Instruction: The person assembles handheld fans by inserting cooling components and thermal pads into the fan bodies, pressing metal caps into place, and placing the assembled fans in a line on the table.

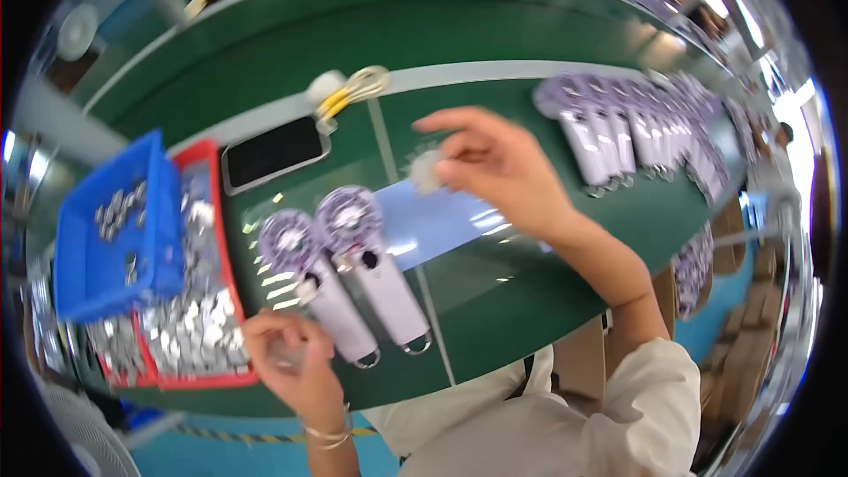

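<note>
My right hand (508, 168) is raised over a pale blue sheet (433, 225). Its thumb and curled fingers pinch a small translucent piece with a jagged edge (426, 170), blurred; the index finger stretches out above. At the near rim of a red tray, my left hand (296, 362) has its fingers curled inward, and what lies in them is too blurred to name. Two handheld fans lie side by side between the hands: a left fan (340, 314) and a right fan (389, 291). Both have round purple heads and pale lilac handles with a metal ring at the end.
The red tray (231, 274) holds many small silvery pieces. A blue bin (88, 252) with a few metal parts rests over it. Behind lie a dark-screened phone (274, 155) and a coiled yellow-white cable (358, 88). Rows of similar fans (632, 128) stretch along the right.
</note>
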The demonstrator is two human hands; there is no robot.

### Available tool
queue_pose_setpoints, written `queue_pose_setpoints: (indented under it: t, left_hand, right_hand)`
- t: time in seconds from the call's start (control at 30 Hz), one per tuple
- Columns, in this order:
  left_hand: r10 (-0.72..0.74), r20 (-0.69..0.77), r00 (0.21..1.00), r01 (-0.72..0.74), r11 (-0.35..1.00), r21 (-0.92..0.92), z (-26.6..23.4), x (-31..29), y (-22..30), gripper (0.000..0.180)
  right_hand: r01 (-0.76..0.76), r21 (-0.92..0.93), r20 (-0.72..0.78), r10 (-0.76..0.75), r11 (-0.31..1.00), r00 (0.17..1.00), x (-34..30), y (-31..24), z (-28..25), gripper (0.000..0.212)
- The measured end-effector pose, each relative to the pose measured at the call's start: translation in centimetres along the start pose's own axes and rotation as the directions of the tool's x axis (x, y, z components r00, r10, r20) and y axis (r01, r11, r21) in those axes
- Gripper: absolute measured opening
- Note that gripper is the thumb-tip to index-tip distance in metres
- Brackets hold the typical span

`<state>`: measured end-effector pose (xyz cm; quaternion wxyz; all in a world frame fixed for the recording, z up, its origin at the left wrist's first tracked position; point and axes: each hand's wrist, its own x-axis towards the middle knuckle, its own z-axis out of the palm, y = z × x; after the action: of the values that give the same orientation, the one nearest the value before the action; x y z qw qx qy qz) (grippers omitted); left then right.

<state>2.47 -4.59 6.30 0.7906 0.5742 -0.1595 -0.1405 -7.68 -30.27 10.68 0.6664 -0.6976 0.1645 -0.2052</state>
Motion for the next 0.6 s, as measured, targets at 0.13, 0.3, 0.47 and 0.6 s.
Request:
queue_pose_setpoints:
  t: [0.13,0.3,0.47,0.6]
  left_hand:
    - [0.273,0.285,0.919,-0.386,0.776,0.499,-1.3,-0.7,-1.0,0.019]
    - [0.404,0.653,0.640,-0.763,0.436,0.478,-0.5,-0.8,-2.6,0.023]
    - [0.259,0.768,0.585,-0.804,0.306,0.509,-0.3,-1.1,-2.7,0.008]
    - [0.213,0.775,0.594,-0.797,0.286,0.532,-0.1,-1.1,-3.0,0.007]
  right_hand:
    - [-0.011,-0.066,0.068,0.016,0.998,0.998,2.9,0.3,1.9,0.022]
    - [0.064,-0.215,0.162,-0.030,0.975,0.986,4.2,0.3,3.8,0.027]
    - [0.119,-0.379,0.255,-0.020,0.918,0.967,4.7,0.1,4.5,0.034]
    - [0.132,-0.406,0.260,-0.024,0.904,0.965,4.8,0.1,4.7,0.033]
